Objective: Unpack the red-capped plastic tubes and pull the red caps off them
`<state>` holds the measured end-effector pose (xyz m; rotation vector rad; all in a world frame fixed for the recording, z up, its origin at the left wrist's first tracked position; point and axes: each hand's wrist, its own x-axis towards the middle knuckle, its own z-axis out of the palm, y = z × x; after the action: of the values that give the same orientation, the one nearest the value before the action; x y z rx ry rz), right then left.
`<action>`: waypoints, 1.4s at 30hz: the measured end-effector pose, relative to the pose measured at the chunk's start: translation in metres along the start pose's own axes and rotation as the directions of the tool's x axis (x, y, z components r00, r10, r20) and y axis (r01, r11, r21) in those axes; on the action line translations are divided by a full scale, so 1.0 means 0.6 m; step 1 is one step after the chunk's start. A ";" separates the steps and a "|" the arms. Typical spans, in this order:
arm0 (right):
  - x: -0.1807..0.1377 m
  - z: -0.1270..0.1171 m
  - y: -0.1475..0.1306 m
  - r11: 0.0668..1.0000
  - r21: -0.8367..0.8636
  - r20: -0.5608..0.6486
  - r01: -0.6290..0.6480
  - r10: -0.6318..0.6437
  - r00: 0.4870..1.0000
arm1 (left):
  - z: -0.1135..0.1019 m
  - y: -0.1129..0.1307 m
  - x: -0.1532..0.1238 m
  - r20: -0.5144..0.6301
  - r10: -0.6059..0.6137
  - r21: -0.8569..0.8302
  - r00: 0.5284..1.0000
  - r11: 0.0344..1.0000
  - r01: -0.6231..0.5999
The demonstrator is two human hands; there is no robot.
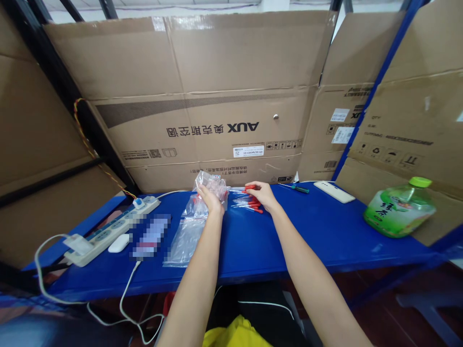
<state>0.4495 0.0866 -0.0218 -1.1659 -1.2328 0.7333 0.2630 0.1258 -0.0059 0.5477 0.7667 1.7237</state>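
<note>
My left hand (210,198) is closed on the upper part of a clear plastic bag (186,236), which lies along the table with its lower end toward me. Something pinkish and red shows through the film near the hand, too unclear to name. My right hand (263,194) pinches a thin, pale stick with a red end (249,187), its thin end pointing left toward the bag. Just below the right hand's fingers lie several more red-ended sticks (255,204) in a loose pile on the blue table (253,246).
On the left are a white power strip (119,224) with cables, a white case (119,243) and a blurred-out phone (152,236). A green screwdriver (298,189), a white phone (334,192) and a green bottle (400,207) stand or lie right. Cardboard (213,72) walls the back.
</note>
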 end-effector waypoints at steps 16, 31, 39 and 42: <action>-0.022 -0.017 -0.001 0.687 -0.721 0.051 0.086 -0.071 0.996 | 0.012 -0.013 -0.003 0.116 -0.129 -0.147 0.985 0.979 0.145; -0.016 0.058 -0.020 0.988 0.005 -0.161 0.157 -0.155 0.975 | 0.023 -0.012 -0.027 0.258 -0.117 -0.107 0.959 0.983 0.149; -0.014 0.043 -0.029 0.980 0.142 -0.266 0.138 -0.097 0.959 | 0.009 0.002 -0.010 0.197 -0.129 0.014 0.972 0.992 0.129; -0.011 0.039 -0.027 0.986 0.095 -0.326 0.139 -0.101 0.940 | 0.007 0.000 -0.013 0.187 -0.058 0.157 0.981 0.987 0.029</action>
<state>0.4229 0.0820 -0.0102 -1.0551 -0.9655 0.4943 0.2680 0.1193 -0.0028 0.7846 0.7716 1.5535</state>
